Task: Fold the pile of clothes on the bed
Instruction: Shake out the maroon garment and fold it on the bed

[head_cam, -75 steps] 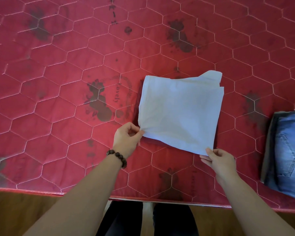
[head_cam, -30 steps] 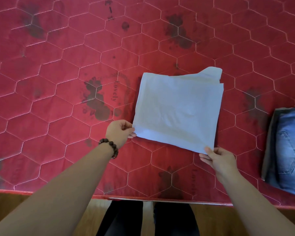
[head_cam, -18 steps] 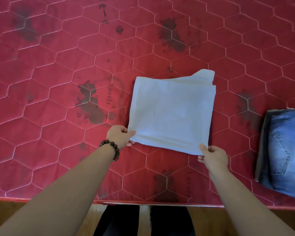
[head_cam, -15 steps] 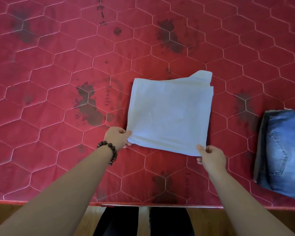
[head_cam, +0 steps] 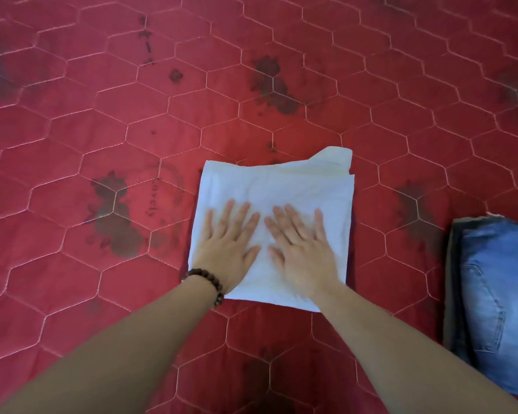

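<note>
A white folded cloth (head_cam: 299, 186) lies flat as a rough square on the red quilted bed (head_cam: 132, 121), with one corner of an under layer sticking out at its far right. My left hand (head_cam: 227, 243), with a bead bracelet at the wrist, rests palm down on the cloth's near left part, fingers spread. My right hand (head_cam: 302, 246) lies palm down beside it on the near right part, fingers also spread. Both hands hold nothing. Folded blue jeans (head_cam: 496, 300) lie at the right edge of the view.
The bed cover has a hexagon stitch pattern with dark printed blotches. Wide bare cover stretches to the left of the cloth and beyond it. The jeans sit about a hand's width to the right of the cloth.
Both hands let go of the cloth's near corners and moved onto its top, palms flat. The cloth now lies fully flat on the bed. The camera has moved closer over the bed.
</note>
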